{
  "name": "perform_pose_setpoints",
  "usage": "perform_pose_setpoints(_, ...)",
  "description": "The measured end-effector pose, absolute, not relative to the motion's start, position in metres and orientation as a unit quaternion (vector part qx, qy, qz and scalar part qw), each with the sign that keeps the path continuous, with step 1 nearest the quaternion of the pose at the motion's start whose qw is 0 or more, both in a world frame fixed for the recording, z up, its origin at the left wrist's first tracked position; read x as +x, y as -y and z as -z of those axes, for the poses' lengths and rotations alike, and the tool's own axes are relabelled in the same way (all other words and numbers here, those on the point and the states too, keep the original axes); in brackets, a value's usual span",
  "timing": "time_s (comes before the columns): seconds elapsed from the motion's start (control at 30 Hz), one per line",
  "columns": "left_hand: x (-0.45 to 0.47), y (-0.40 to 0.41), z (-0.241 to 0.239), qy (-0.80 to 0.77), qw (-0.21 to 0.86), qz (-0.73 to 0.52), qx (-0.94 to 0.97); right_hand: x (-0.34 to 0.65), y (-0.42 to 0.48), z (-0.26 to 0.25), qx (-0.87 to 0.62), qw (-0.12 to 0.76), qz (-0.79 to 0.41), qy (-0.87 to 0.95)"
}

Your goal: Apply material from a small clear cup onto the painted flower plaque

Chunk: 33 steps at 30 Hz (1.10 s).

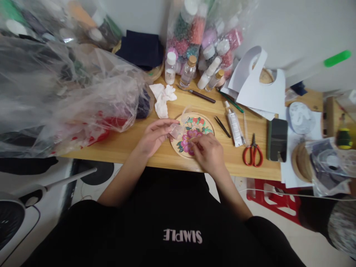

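Observation:
On the wooden table near its front edge lies a round wooden disc [174,145] with a colourful flower design, a purple-pink bloom [189,142] at its middle. My left hand [155,136] pinches a small clear plastic bag [176,131] over the disc's left side. Above the disc's right half, my right hand [209,151] has thumb and fingertips pressed together at the bloom; whatever is between them is too small to make out. Black tweezers [222,127] and a white glue tube [235,126] lie right of the disc.
Red-handled pliers [253,154] and a phone [277,140] lie to the right. Crumpled tissue [162,98], a dark pen-like tool [202,96] and small bottles [188,72] stand or lie behind. A large plastic bag [91,85] covers the table's left. White paper sheets [256,89] are back right.

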<state>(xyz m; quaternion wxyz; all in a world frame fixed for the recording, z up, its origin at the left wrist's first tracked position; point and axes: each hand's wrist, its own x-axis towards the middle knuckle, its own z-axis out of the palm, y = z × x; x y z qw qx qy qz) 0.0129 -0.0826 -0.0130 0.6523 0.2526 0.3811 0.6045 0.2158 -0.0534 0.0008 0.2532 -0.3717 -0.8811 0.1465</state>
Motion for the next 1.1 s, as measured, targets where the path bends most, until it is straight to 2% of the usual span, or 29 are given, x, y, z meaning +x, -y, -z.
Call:
perform_pose_setpoints(0.57, 0.013, 0.082, 0.012, -0.387, 0.653, -0.603, 0.244, 0.218, 0.053, -0.003, -0.379, 0.253, -0.142, 0.878)
perform_pose_setpoints(0.9, 0.016, 0.082, 0.007, -0.404, 0.644, -0.598, 0.253, 0.218, 0.057, -0.042, -0.383, 0.304, -0.196, 0.850)
perform_pose_setpoints(1.1, 0.018, 0.083, 0.004, -0.414, 0.641, -0.585, 0.276, 0.203, 0.052, -0.033, -0.352, 0.281, -0.170, 0.876)
